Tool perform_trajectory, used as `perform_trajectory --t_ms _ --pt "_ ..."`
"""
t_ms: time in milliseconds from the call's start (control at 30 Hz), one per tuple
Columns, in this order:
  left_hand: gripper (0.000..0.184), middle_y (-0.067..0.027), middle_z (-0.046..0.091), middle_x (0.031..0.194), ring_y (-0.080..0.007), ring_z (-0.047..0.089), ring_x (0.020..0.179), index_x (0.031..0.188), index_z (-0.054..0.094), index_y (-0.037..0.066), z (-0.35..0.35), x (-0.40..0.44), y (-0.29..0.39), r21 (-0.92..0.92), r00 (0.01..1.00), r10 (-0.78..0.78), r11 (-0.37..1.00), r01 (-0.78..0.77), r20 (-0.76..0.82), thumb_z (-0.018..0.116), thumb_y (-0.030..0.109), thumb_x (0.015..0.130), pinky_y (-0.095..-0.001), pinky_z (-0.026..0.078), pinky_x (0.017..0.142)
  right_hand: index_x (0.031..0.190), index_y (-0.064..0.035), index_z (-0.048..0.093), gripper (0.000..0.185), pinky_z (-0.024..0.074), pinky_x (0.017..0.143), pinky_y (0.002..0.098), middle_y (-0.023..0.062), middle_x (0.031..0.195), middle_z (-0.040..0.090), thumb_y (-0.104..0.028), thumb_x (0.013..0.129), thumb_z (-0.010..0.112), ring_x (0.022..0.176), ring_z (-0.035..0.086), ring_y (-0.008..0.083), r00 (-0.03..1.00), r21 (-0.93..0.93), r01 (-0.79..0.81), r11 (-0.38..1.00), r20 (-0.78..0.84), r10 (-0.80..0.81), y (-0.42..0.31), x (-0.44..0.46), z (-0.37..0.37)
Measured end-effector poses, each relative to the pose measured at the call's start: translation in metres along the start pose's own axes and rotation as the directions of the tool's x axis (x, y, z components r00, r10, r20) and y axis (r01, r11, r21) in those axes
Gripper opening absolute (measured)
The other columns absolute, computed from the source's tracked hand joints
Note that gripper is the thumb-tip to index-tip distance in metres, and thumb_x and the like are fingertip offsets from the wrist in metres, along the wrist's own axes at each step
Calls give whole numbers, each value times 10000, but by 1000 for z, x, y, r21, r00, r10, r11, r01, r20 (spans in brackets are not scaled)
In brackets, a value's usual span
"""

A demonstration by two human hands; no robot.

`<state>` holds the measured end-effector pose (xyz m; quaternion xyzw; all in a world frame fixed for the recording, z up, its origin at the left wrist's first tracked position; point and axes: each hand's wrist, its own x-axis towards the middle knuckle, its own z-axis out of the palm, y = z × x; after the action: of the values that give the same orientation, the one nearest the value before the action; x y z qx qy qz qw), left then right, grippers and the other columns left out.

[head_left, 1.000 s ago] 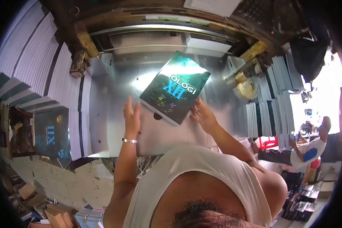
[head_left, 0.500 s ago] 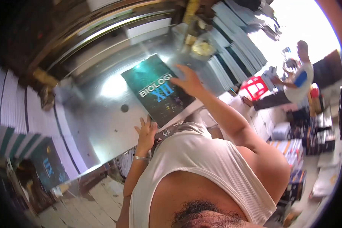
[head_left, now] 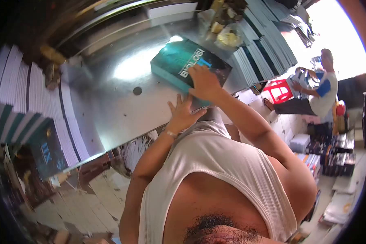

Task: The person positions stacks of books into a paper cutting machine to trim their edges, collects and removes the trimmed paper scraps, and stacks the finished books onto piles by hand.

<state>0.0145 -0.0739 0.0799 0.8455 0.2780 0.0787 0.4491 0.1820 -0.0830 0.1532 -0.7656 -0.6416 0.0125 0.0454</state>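
Lying across a thick, glossy teal-and-black BIOLOGI block (head_left: 179, 63) on the grey metal table (head_left: 103, 107), the bare right hand (head_left: 208, 84) shows no clear grip; the left hand (head_left: 184, 116), fingers spread, is just beside the block. Handling looks partway: block reached, not yet released.

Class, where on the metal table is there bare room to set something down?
Free: the broad bare stretch of metal table between the left book stacks and the BIOLOGI book. Crowded: the right end, with the plastic bag and right book stacks.
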Motion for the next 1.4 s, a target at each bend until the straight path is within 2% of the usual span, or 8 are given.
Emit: perform_trajectory --t_ms 633,833,967,1100,1167,1200,1300,1400 --pt "883 -193 418 1562 -426 227 1515 1473 456 -10 34 -10 -34 145 950 138 984 -100 -282 699 557 840 -724 47 1165 1246 -96 469 787 556 875 482 155 1174 536 -218 596 896 1105 590 393 992 -101 62 993 118 -50 0 19 -25" --pt "914 -171 391 1589 -396 189 1535 1495 427 -12 33 -10 -30 173 959 111 983 -67 -260 677 577 842 -692 3 1190 1236 -119 487 658 545 863 474 167 1136 668 -159 657 797 1010 664 422 994 -95 93 991 59 -87 17 38 -78" --pt "903 -185 404 1577 -404 208 1527 1485 440 -13 35 -11 -28 206 943 148 975 -87 -299 683 574 843 -701 19 1183 1216 -97 447 563 558 854 441 207 1075 694 -132 731 732 937 707 371 987 83 129 988 -106 -120 34 56 -155" --pt "874 -187 426 1558 -410 252 1509 1465 460 -11 35 -11 -26 221 930 160 971 -89 -330 695 557 843 -707 54 1178 1193 -63 437 490 562 822 364 195 1057 685 -56 775 692 945 701 269 998 738 -63 671 35 55 95 65 -173" --pt "795 -188 455 1527 -391 300 1490 1453 468 -10 37 -7 -30 133 901 139 987 -92 -411 707 471 867 -639 112 1204 1183 -51 432 479 561 818 337 191 1063 673 -18 781 690 980 688 238 988 884 -157 440 134 82 138 65 -145" --pt "757 -188 470 1511 -382 324 1480 1447 471 -10 39 -8 -33 91 888 126 991 -96 -443 713 428 879 -605 141 1217 1214 -53 438 544 560 847 340 203 1112 673 26 758 724 1004 681 241 967 948 -249 196 256 -11 165 69 -122" --pt "633 -177 486 1474 -351 378 1437 1432 476 -3 28 -10 -55 -436 774 -141 880 -187 -617 702 272 908 -483 258 1203 1344 -52 435 689 525 963 387 245 1229 632 -17 750 781 1133 642 278 970 864 -245 439 223 101 194 60 -25" --pt "597 -171 470 1476 -296 391 1423 1466 442 -18 -15 -1 -68 -541 639 -322 822 -177 -699 654 188 947 -401 285 1193 1496 -81 398 852 388 1133 430 252 1433 518 -127 766 834 1381 472 353 961 824 -269 499 197 193 200 32 34"
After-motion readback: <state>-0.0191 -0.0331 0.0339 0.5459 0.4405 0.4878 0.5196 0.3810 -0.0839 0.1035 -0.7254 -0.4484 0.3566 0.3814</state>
